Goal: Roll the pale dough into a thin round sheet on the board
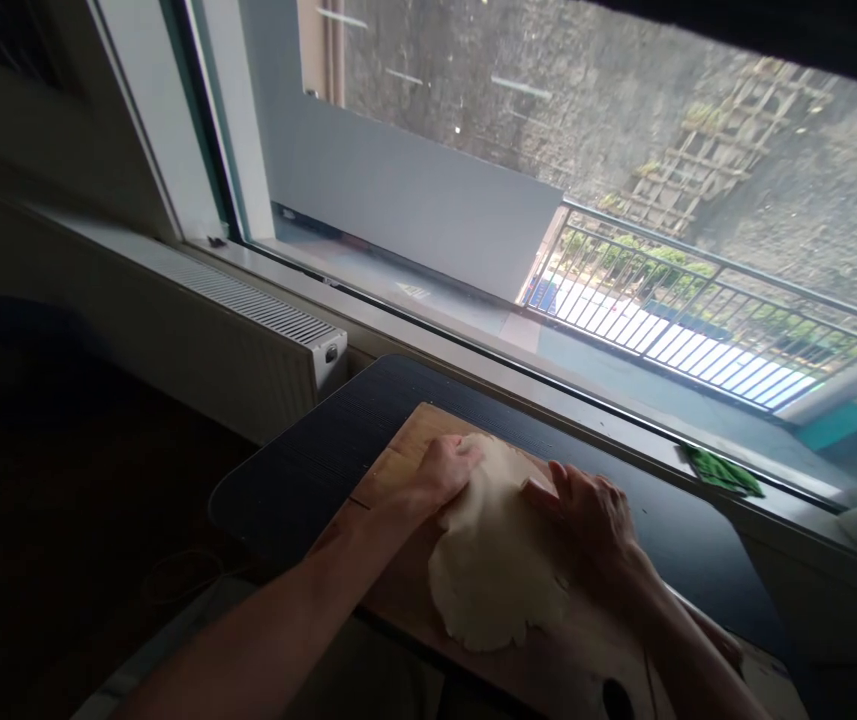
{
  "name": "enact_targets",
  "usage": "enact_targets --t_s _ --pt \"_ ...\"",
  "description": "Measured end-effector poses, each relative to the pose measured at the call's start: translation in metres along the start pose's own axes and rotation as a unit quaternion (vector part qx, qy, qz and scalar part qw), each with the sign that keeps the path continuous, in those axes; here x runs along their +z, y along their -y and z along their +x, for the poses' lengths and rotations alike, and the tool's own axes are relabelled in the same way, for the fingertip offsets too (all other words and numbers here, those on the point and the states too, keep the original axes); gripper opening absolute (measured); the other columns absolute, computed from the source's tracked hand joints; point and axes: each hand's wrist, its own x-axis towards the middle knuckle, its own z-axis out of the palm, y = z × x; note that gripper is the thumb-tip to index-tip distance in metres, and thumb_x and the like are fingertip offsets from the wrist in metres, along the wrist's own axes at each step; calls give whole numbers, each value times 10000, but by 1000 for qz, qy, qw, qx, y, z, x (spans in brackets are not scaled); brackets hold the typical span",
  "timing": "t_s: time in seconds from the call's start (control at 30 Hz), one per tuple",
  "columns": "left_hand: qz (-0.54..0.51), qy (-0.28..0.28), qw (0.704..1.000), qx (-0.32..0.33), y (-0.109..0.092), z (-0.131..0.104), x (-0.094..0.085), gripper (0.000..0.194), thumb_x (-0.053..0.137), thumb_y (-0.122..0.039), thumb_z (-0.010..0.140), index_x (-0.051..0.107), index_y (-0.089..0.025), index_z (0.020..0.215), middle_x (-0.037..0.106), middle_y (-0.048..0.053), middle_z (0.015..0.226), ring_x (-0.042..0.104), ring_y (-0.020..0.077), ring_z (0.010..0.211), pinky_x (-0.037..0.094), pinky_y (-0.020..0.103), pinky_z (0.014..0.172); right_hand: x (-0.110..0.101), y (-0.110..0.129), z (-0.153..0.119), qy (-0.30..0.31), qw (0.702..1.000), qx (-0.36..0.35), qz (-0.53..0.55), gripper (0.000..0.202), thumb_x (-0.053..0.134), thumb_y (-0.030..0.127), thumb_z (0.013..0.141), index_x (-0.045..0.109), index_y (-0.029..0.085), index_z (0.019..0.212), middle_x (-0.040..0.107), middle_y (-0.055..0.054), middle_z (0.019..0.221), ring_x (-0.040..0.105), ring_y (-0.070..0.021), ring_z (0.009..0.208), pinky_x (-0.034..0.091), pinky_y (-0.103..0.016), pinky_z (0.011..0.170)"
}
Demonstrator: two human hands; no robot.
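Observation:
A flat, pale sheet of dough [499, 560] with an uneven edge lies on a wooden board [398, 465]. My left hand [452, 468] is closed on the dough's upper left edge, its fingertips on or just under the rim. On the right, my right hand [589, 508] rests at the dough's upper right edge, thumb over the sheet and fingers bent. The undersides of both hands are hidden, and the lower right of the dough is in shadow.
The board sits on a dark table [300, 455] with rounded corners. Beyond it are a window sill [585, 425] with a green cloth [724, 472] and a large window. A white radiator [248, 340] stands at the left. Part of a rolling pin-like object [705, 625] shows beside my right forearm.

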Motion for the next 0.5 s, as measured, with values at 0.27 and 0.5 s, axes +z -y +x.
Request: enact_targets --t_s 0.27,0.5 --pt "106 22 994 32 21 -19 -23 219 512 -316 721 615 -127 758 635 36 715 563 152 644 359 210 501 8 57 -40 -7 995 -50 91 360 263 339 936 519 213 716 557 -9 719 487 -140 708 310 -280 734" --pt "103 7 992 68 26 -18 -19 220 495 -311 753 622 -136 798 645 31 732 576 154 676 373 215 548 10 56 30 13 996 20 91 279 342 353 876 578 211 919 542 -65 1023 466 -206 941 335 -323 788"
